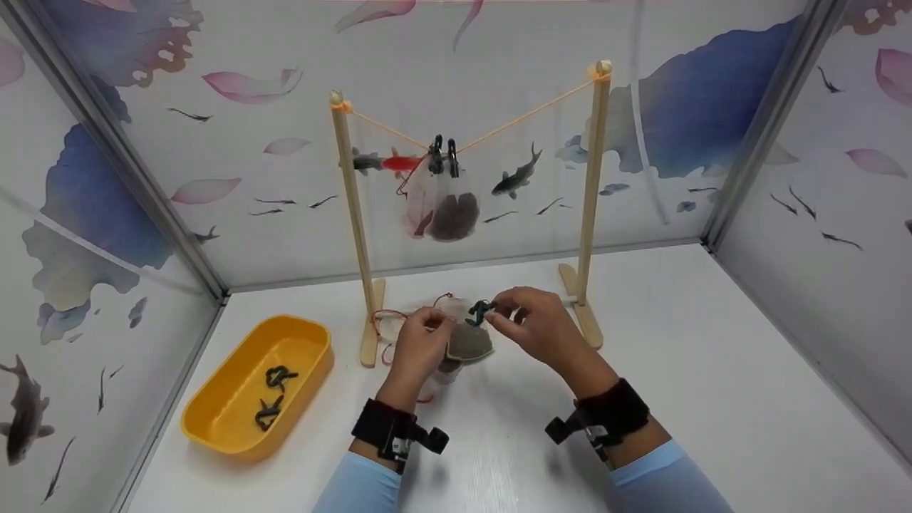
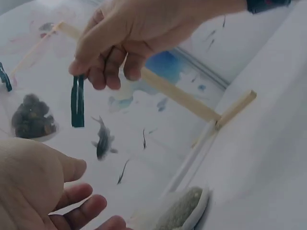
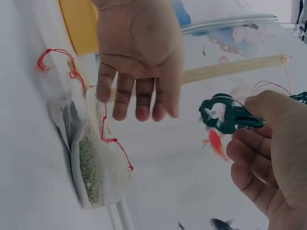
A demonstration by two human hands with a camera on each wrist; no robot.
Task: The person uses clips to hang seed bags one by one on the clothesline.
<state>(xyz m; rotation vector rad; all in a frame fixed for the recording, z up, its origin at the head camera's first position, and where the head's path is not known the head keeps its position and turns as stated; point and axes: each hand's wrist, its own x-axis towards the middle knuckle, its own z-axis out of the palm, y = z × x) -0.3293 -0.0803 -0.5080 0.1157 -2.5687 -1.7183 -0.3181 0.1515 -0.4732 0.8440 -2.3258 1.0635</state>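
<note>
My right hand (image 1: 541, 324) pinches a dark green plastic clip (image 3: 223, 115) between thumb and forefinger. My left hand (image 3: 139, 52) has its fingers loosely extended, with nothing visible between them. It hovers by a white mesh drawstring pouch (image 1: 470, 343) with greenish grains inside, which lies on the table. In the right wrist view, red drawstrings (image 3: 111, 140) trail from the pouches there. Behind the hands, a mesh pouch with dark contents (image 1: 456, 216) hangs from an orange cord (image 1: 531, 120), held by black-looking clips (image 1: 437, 154).
A yellow tub (image 1: 214, 420) at the left holds two dark green clips (image 1: 268, 413). Two wooden posts (image 1: 593, 185) on flat feet carry the sagging cord. Patterned panels (image 1: 285, 214) enclose the white table (image 1: 712, 399) at the back and sides.
</note>
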